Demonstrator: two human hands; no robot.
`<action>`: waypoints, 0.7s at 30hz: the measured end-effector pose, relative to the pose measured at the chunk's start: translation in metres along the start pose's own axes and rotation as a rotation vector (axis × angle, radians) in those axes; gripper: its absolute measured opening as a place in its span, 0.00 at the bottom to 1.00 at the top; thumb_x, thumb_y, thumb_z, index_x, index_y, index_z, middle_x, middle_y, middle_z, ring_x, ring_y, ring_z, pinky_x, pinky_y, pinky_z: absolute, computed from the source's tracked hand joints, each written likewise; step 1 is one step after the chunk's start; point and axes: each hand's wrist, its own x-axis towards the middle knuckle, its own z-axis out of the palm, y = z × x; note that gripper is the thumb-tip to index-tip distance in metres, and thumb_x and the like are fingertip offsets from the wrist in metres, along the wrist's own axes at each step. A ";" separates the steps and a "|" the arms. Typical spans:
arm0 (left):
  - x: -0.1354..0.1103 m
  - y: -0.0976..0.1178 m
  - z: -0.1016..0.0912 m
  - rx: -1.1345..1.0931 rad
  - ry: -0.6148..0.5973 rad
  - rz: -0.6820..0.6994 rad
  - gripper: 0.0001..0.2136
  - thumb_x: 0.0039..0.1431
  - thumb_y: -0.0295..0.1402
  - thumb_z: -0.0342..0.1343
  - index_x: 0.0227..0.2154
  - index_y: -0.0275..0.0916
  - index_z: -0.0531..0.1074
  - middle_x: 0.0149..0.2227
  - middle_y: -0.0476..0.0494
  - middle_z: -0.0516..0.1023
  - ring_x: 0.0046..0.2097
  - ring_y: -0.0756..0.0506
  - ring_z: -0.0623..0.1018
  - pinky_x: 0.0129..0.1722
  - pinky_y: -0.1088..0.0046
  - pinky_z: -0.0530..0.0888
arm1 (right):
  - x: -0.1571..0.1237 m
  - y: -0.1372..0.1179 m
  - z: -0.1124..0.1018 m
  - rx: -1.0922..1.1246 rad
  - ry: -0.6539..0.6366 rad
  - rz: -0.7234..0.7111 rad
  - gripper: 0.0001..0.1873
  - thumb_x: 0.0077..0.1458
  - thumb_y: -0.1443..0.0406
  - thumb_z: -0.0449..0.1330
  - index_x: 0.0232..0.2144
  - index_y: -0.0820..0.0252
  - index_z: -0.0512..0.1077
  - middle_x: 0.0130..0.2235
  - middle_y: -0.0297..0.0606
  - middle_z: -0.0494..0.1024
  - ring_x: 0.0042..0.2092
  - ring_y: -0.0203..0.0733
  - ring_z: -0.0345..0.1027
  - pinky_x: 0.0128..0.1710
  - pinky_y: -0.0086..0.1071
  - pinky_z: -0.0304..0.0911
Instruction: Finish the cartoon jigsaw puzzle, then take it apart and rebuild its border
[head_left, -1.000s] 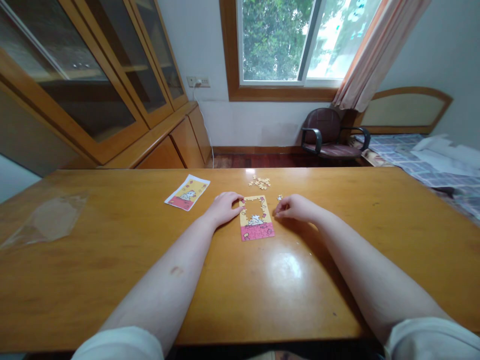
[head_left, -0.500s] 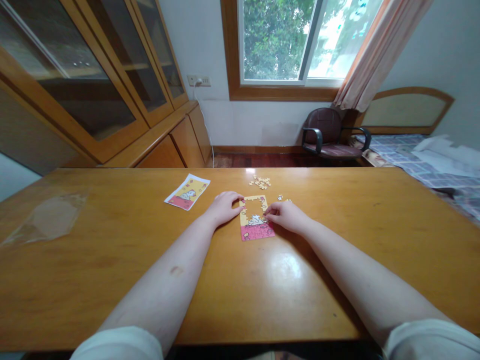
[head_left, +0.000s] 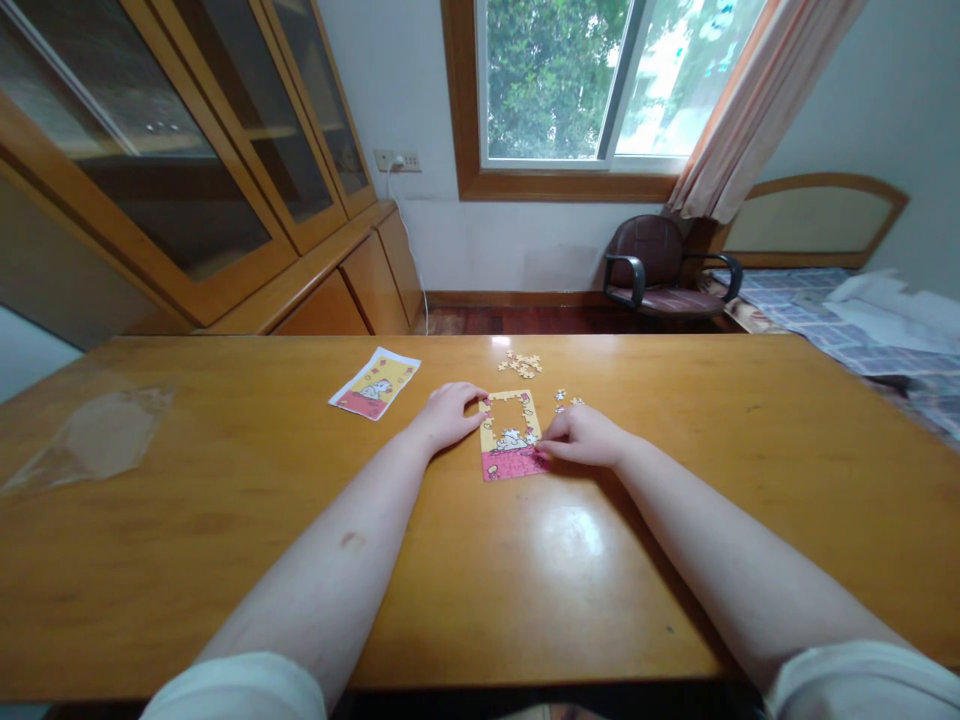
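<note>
A small yellow and pink jigsaw puzzle (head_left: 511, 440), partly built with a gap in its upper middle, lies on the wooden table (head_left: 225, 520). My left hand (head_left: 448, 412) rests with curled fingers against the puzzle's upper left edge. My right hand (head_left: 579, 436) sits at the puzzle's right edge, fingers pinched together and pressing on its lower right part. Whether a piece is between those fingers is hidden. A heap of loose pieces (head_left: 522, 365) lies beyond the puzzle, and a few more pieces (head_left: 566, 400) lie just past my right hand.
A printed reference card (head_left: 375, 383) lies left of the puzzle. A clear plastic bag (head_left: 94, 440) is at the table's far left. Glass-door cabinets (head_left: 187, 160) stand on the left, a chair (head_left: 652, 270) under the window, a bed (head_left: 862, 320) on the right.
My right hand moved left from the loose pieces onto the puzzle's right edge, then slid down toward its lower right part. The left hand stayed put.
</note>
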 end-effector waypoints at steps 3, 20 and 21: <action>0.000 0.001 -0.001 -0.001 -0.005 -0.005 0.16 0.56 0.41 0.55 0.45 0.42 0.75 0.48 0.44 0.77 0.50 0.40 0.74 0.55 0.61 0.67 | 0.001 0.001 0.001 -0.001 0.001 0.012 0.20 0.59 0.57 0.54 0.23 0.61 0.78 0.21 0.36 0.74 0.24 0.33 0.58 0.27 0.28 0.50; -0.001 0.000 0.000 -0.018 0.002 -0.005 0.16 0.56 0.41 0.55 0.45 0.43 0.75 0.47 0.43 0.77 0.51 0.40 0.73 0.55 0.60 0.68 | 0.000 -0.009 0.000 -0.015 0.027 0.047 0.16 0.60 0.57 0.55 0.37 0.54 0.81 0.35 0.38 0.82 0.35 0.40 0.73 0.37 0.29 0.60; -0.001 0.000 0.000 -0.017 0.005 -0.001 0.15 0.56 0.41 0.55 0.44 0.43 0.75 0.47 0.43 0.77 0.50 0.40 0.73 0.54 0.60 0.68 | 0.000 -0.009 0.000 -0.025 0.029 0.046 0.16 0.60 0.58 0.54 0.38 0.54 0.81 0.36 0.38 0.82 0.36 0.40 0.73 0.38 0.30 0.61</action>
